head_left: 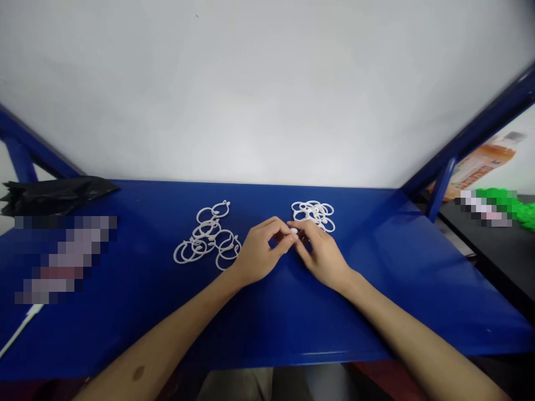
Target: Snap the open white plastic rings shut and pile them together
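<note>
My left hand (pixel 259 250) and my right hand (pixel 318 250) meet over the middle of a blue table (pixel 267 323). Both pinch one small white plastic ring (pixel 293 231) between their fingertips. A loose spread of larger white rings (pixel 209 236) lies just left of my left hand. A tighter pile of small white rings (pixel 314 213) lies just behind my right hand, partly hidden by its fingers.
A crumpled black bag (pixel 58 194) lies at the table's far left. A white wall stands behind the table, with blue frame bars (pixel 468 139) slanting at both sides. A green object (pixel 522 209) and an orange bottle (pixel 480 164) sit on a dark surface to the right.
</note>
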A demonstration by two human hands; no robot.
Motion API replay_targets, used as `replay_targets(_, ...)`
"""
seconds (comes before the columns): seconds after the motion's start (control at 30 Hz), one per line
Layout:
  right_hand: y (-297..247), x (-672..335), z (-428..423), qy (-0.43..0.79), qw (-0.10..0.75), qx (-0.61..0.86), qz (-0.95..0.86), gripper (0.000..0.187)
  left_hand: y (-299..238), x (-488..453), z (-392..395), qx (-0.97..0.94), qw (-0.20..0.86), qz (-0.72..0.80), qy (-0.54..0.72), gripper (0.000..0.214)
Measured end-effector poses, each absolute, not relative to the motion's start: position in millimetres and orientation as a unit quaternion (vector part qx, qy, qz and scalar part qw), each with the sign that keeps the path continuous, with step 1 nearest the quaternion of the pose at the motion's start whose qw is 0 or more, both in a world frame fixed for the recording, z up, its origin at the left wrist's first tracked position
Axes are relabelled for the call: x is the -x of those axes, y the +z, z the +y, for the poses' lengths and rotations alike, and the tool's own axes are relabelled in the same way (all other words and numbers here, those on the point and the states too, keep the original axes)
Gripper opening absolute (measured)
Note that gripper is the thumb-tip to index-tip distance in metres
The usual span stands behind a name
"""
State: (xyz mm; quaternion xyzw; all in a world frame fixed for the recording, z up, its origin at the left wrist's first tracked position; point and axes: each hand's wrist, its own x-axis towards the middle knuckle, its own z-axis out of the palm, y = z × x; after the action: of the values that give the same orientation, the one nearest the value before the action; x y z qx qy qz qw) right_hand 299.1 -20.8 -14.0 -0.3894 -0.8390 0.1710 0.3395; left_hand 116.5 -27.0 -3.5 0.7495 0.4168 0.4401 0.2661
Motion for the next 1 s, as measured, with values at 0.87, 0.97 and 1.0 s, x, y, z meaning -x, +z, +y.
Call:
replay_targets(0.87, -16, -293, -27, 0.227, 0.406, 0.391, -0.794, 0.02, -18, -106, -23, -0.619, 0.456, 0.429, 0.473, 0.032)
replay_targets(0.97, -15, -295, -27, 0.254, 0.363, 0.388, -0.808, 0.025, -19, -105, -23, -0.614, 0.478, 0.414, 0.472, 0.03)
replay_targets(1.0, -16, -295, -27, 0.267, 0.335, 0.385, -0.818, 0.026, -20, -105, -23, -0.613, 0.48, 0.413, 0.473, 0.03)
